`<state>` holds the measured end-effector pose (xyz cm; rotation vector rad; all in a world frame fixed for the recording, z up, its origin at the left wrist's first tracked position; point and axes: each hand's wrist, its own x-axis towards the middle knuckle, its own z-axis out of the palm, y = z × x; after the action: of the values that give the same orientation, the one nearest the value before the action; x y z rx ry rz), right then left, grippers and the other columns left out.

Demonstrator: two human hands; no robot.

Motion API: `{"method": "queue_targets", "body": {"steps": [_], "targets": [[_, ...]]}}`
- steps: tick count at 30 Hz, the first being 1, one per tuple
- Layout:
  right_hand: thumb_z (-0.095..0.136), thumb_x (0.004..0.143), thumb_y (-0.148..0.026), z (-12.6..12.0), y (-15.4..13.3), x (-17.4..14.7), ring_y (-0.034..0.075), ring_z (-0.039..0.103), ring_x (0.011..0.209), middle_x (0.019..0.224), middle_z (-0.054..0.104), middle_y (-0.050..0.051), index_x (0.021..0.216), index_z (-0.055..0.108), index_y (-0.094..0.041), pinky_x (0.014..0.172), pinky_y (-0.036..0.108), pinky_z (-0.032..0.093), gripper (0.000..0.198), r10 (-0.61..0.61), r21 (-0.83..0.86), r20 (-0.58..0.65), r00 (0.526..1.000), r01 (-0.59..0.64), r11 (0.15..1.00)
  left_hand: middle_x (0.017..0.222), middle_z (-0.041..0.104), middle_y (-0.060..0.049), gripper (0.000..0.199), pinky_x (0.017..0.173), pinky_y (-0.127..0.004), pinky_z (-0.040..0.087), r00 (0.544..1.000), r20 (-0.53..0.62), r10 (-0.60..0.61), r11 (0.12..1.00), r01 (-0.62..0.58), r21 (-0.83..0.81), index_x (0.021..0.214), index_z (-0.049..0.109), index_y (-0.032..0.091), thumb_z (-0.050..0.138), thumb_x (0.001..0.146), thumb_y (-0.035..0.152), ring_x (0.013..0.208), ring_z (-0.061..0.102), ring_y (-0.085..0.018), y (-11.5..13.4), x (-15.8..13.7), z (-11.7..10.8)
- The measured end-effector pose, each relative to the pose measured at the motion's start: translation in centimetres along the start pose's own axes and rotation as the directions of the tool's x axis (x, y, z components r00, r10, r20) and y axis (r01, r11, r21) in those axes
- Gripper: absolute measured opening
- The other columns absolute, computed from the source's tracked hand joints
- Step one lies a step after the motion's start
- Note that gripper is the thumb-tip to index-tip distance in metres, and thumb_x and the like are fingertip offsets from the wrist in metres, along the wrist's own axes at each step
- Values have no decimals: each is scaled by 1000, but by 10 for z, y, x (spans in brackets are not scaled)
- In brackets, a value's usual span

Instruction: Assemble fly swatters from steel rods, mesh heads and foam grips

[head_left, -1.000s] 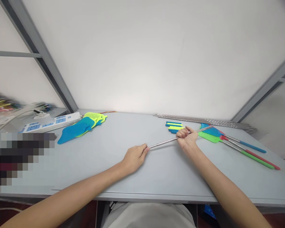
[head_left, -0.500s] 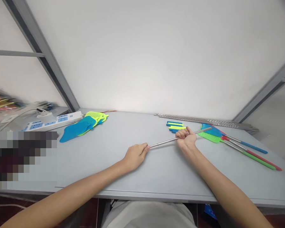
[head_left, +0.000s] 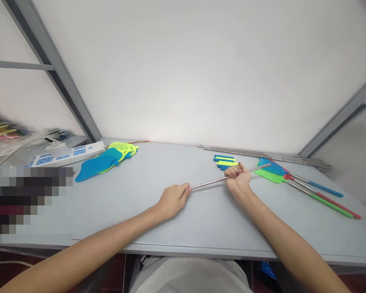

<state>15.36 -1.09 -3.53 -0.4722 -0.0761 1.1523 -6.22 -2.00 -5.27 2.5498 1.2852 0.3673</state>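
"So, where is the metal rod (head_left: 209,183)?"
"Slanting over the grey table (head_left: 207,224); the left hand (head_left: 174,199) is closed round its left part; the right hand (head_left: 238,178) is curled round it farther along, the tip poking past."
"And nearby?"
"Short blue and yellow tubes (head_left: 227,163) just behind the right hand; three swatters (head_left: 276,169) to its right; swatter heads (head_left: 99,165) at far left."

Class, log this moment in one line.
left hand: holds slim silver metal rod | right hand: holds rod | grey flat table: below
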Motion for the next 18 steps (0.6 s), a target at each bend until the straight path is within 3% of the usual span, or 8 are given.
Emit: {"method": "queue_targets", "body": {"steps": [18], "targets": [[34,74,-18,1,5,-7,5,9,32,38,10,-9,51,13,-18,30,19,13,31,10,-6,14,1000,-10,1000,48,40,3,37,46,-22,23,1000,6,-12,999,12,-40,60,39,20,17,83,38,47,41,-11,2,1,-3]]}}
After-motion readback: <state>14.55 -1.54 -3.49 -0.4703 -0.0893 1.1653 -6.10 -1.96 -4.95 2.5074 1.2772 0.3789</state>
